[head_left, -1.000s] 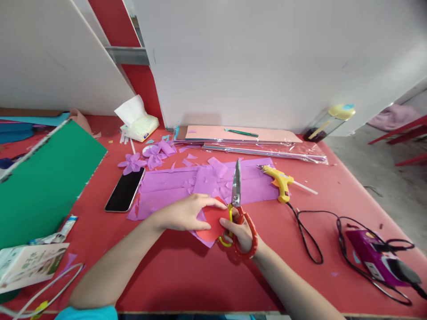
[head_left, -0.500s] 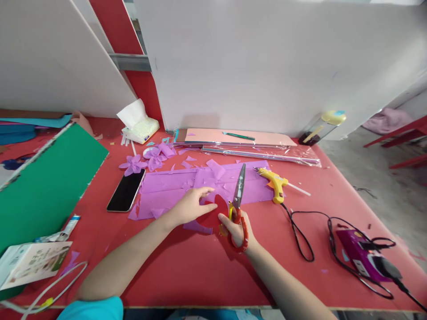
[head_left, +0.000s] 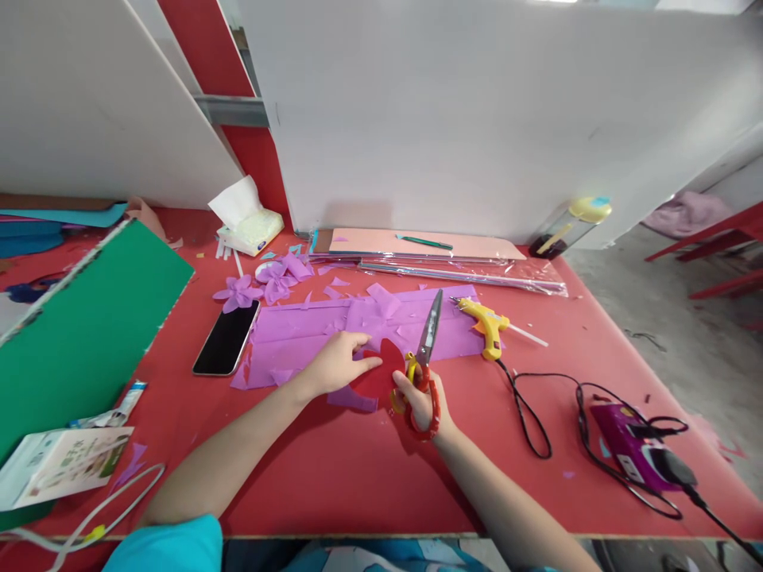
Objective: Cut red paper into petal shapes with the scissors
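My left hand (head_left: 337,362) is at a piece of red sheet material (head_left: 390,364) with a rounded edge, its thumb lying across the piece and its other fingers partly hidden. In my right hand (head_left: 424,401) is a pair of scissors (head_left: 430,330) with red handles, its blades together and pointing away from me. My right thumb touches the red piece's right edge. A small yellow part (head_left: 411,365) shows beside the scissors' pivot. Under and beyond both hands lie purple sheets (head_left: 298,349) with cut scraps on them.
A yellow glue gun (head_left: 489,327) lies right of the purple sheets, its black cord running near a purple power strip (head_left: 635,445). A phone (head_left: 227,338), purple flowers (head_left: 238,294) and a tissue pack (head_left: 253,230) are at left. A green board (head_left: 89,318) leans in at far left.
Both hands, with the red piece and scissors, have shifted slightly left and up in the view. My hold looks much the same, and the camera view has moved a little.
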Tool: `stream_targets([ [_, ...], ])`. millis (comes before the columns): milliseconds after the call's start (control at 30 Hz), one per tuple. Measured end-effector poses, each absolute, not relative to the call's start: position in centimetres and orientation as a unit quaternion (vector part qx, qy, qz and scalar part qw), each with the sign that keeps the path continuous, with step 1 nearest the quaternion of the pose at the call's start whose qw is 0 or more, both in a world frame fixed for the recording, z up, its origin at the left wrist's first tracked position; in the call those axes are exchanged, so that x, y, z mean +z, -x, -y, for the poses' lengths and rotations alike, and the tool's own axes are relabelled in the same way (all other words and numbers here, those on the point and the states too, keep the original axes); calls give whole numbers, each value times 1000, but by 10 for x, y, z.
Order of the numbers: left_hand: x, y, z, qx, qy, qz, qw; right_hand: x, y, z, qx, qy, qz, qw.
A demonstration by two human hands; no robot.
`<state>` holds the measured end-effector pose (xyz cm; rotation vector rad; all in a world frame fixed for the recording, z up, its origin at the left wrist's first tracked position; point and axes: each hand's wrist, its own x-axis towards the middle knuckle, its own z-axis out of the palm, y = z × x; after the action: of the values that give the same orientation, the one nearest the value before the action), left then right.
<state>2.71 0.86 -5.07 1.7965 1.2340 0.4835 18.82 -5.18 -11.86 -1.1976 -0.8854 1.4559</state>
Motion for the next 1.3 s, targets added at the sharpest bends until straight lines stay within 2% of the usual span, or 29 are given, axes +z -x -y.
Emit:
stream_targets([
  [200, -51, -27, -11, 250, -663, -513, 484, -114, -190, 48, 591, 441, 365, 568],
  [433, -61, -32, -10, 257, -652, -509, 499, -113, -192, 47, 567, 493, 383, 537],
  [633, -64, -33, -11, 255, -672, -512, 470, -113, -194, 46, 500, 553, 418, 519],
  [967, -62, -33, -9, 216, -704, -499, 457, -116, -197, 44, 497, 562, 421, 510],
  [1300, -64, -38, -6, 219, -697, -504, 461, -117, -202, 47, 408, 586, 519, 469],
])
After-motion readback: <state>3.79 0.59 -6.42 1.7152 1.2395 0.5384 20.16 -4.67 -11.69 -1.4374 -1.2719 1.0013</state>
